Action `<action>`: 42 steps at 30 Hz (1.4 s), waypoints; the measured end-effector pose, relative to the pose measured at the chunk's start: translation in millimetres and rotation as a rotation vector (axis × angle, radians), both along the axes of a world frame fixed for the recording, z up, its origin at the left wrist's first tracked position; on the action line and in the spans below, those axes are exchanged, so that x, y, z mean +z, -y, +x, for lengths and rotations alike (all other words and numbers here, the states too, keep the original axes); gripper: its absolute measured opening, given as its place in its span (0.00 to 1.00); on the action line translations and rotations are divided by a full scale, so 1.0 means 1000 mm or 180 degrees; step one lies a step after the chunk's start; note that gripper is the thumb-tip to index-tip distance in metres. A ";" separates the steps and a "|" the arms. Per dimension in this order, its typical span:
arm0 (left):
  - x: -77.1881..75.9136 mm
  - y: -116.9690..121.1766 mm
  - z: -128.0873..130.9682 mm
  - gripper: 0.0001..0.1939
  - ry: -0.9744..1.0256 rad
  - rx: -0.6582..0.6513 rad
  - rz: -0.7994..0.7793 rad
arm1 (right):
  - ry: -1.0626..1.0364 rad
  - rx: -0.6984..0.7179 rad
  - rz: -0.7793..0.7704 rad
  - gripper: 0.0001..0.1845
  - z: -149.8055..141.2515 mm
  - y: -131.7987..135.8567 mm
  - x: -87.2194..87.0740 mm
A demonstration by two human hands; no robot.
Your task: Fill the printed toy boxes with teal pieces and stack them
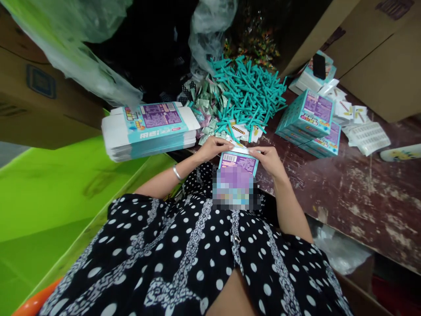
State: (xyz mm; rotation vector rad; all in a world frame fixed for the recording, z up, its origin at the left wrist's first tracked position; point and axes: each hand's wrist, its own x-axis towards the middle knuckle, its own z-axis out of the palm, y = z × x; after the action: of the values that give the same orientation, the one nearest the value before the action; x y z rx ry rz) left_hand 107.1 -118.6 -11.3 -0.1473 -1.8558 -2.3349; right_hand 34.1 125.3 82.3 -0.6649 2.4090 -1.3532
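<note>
A teal and purple printed box [238, 163] is held at the table's near edge, its lower part blurred out. My left hand [215, 147] pinches the left side of its white end flap [239, 150]. The flap's right side is between the fingers of my right hand [267, 159]. Just beyond my hands lies a heap of small teal plastic sticks [250, 96]. Small pale green packets [210, 98] lie to the heap's left, and printed white cards [239, 130] are at its near edge.
Flattened boxes [151, 127] are stacked on the left. Filled-out teal boxes [305, 118] stand in a pile on the right, with a phone [319, 66] on boxes behind. A sticker sheet [370, 135] and a white cylinder [401, 152] lie farther right. Large cartons [378, 57] stand behind.
</note>
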 end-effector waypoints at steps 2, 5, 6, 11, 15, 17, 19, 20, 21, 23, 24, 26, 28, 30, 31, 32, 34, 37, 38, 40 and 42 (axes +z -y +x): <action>-0.003 -0.001 0.001 0.23 0.0076 0.0058 0.0124 | -0.0077 0.0070 0.0054 0.24 0.003 0.002 -0.001; -0.009 0.002 0.003 0.22 0.0165 0.0033 0.0266 | -0.0243 0.0431 0.0230 0.27 0.011 0.001 0.000; -0.011 0.003 0.004 0.22 0.0178 -0.0022 0.0306 | -0.0279 0.0575 0.0264 0.27 0.014 -0.001 0.001; -0.023 0.016 0.019 0.27 0.0081 -0.0883 0.0439 | -0.0392 0.0914 0.0234 0.23 0.024 -0.014 -0.001; -0.038 0.021 0.024 0.31 0.0041 -0.1180 0.0451 | -0.0739 0.1149 0.0285 0.22 0.026 -0.015 -0.011; -0.043 0.021 0.023 0.29 0.0026 -0.1118 0.0456 | -0.0828 0.1242 0.0361 0.22 0.025 -0.011 -0.014; -0.043 0.021 0.021 0.28 0.0043 -0.1062 0.0497 | -0.0905 0.1235 0.0410 0.23 0.023 -0.009 -0.014; -0.041 0.022 0.020 0.29 0.0048 -0.0998 0.0529 | -0.0927 0.1168 0.0386 0.24 0.021 -0.010 -0.013; -0.037 0.023 0.018 0.30 0.0046 -0.0864 0.0577 | -0.0898 0.1065 0.0308 0.27 0.020 -0.013 -0.010; -0.029 0.027 0.015 0.33 -0.0008 -0.0350 0.0751 | -0.0604 0.0844 0.0032 0.47 0.017 -0.023 -0.004; -0.025 0.028 0.014 0.35 -0.0063 -0.0020 0.0867 | -0.0360 0.0762 -0.0109 0.60 0.016 -0.031 -0.002; -0.020 0.027 0.014 0.37 -0.0174 0.0536 0.1098 | 0.0095 0.0573 -0.0339 0.71 0.017 -0.046 0.000; -0.020 0.022 0.017 0.38 -0.0208 0.0742 0.1200 | 0.0315 0.0133 -0.0600 0.61 0.019 -0.061 -0.002; -0.024 0.013 0.025 0.40 -0.0140 0.0662 0.0968 | 0.0384 -0.0473 -0.0987 0.42 0.022 -0.074 -0.007; -0.025 0.008 0.031 0.41 -0.0134 0.0629 0.0648 | 0.0391 -0.0749 -0.1188 0.36 0.023 -0.079 -0.010; -0.025 0.004 0.039 0.44 -0.0186 0.0648 0.0188 | 0.0389 -0.0962 -0.1333 0.32 0.024 -0.084 -0.013; -0.021 -0.001 0.055 0.47 -0.0521 0.0772 -0.0969 | 0.0388 -0.1202 -0.1405 0.27 0.027 -0.090 -0.018; -0.006 -0.003 0.075 0.51 -0.1141 0.0523 -0.2373 | 0.0637 -0.1112 -0.1081 0.28 0.038 -0.082 -0.026; 0.000 -0.001 0.079 0.51 -0.1182 0.0232 -0.2618 | 0.0762 -0.0932 -0.0920 0.29 0.043 -0.074 -0.027; 0.009 0.009 0.081 0.48 -0.0960 -0.0364 -0.2777 | 0.0902 -0.0310 -0.0501 0.29 0.054 -0.053 -0.023; 0.014 0.029 0.079 0.39 -0.0567 -0.0895 -0.2545 | 0.0524 0.0221 -0.0096 0.25 0.067 -0.036 -0.007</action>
State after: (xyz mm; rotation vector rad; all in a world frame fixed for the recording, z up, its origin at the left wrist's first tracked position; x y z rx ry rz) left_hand 186.5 -147.6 2.8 -0.7118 -2.6756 -1.4901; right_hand 101.1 161.5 75.6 -0.6136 2.2207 -1.3625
